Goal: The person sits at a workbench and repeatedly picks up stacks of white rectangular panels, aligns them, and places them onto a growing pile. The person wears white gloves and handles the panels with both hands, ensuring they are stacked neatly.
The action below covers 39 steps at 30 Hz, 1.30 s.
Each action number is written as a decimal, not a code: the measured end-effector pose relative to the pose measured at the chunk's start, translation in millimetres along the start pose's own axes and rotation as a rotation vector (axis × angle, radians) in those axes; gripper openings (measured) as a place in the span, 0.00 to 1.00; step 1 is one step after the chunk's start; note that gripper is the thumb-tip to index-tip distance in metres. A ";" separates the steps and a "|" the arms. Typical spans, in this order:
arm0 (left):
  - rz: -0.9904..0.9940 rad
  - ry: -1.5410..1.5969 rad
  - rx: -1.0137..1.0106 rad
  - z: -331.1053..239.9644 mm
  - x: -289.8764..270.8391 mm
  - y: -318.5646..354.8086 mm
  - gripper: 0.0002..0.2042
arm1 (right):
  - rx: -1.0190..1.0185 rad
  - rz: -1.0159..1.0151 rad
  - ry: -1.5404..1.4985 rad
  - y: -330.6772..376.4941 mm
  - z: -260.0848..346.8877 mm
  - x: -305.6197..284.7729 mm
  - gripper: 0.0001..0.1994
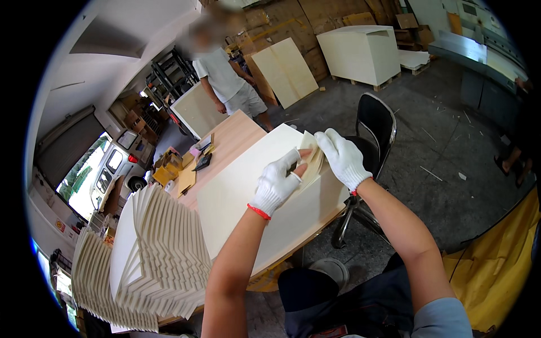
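Both hands wear white knitted gloves with red cuffs. My left hand point(278, 181) is at the near left side of a small bundle of thin cream sheets point(311, 153), its bare thumb and fingertip poking out of the glove against them. My right hand point(341, 156) is closed round the bundle's right edge, fingers together; its thumb is hidden. The sheets stand tilted and slightly fanned between my hands. Under them lies a large pale cream board point(242, 197) on the wood-topped table point(228, 134).
Tall stacks of folded cream sheets point(169, 242) fill the table's left end. Cardboard boxes point(168, 166) and a black calculator point(203, 162) lie farther back. A black chair point(376, 121) stands beyond the right edge. A person point(222, 73) stands past the table. Yellow cloth point(496, 270) hangs at right.
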State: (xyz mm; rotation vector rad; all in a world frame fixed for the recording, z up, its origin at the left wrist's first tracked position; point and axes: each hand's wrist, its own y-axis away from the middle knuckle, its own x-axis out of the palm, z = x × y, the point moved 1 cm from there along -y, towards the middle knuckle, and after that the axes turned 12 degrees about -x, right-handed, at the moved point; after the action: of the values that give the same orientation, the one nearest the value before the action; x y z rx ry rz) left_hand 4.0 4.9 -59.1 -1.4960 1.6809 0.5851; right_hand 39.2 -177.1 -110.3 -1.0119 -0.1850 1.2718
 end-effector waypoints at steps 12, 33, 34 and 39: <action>-0.011 -0.076 -0.077 -8.9 2.2 3.9 0.17 | -0.024 -0.041 0.011 2.4 -8.6 5.6 0.21; -0.063 -0.230 0.135 -4.7 10.0 2.7 0.23 | -0.204 0.285 0.322 15.2 -20.5 -35.1 0.22; -0.066 -0.262 0.087 -10.3 9.5 0.0 0.22 | -0.247 0.277 0.343 14.9 -21.6 -37.1 0.22; -0.141 -0.343 0.088 -5.1 10.0 -16.1 0.18 | -0.392 0.251 0.415 1.8 -16.7 -34.1 0.21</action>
State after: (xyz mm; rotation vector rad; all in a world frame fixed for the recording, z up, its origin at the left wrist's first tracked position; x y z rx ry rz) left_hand 18.4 -8.1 -61.5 -1.3515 1.3101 0.6420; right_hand 36.7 -214.9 -107.7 -1.6549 0.0177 1.2435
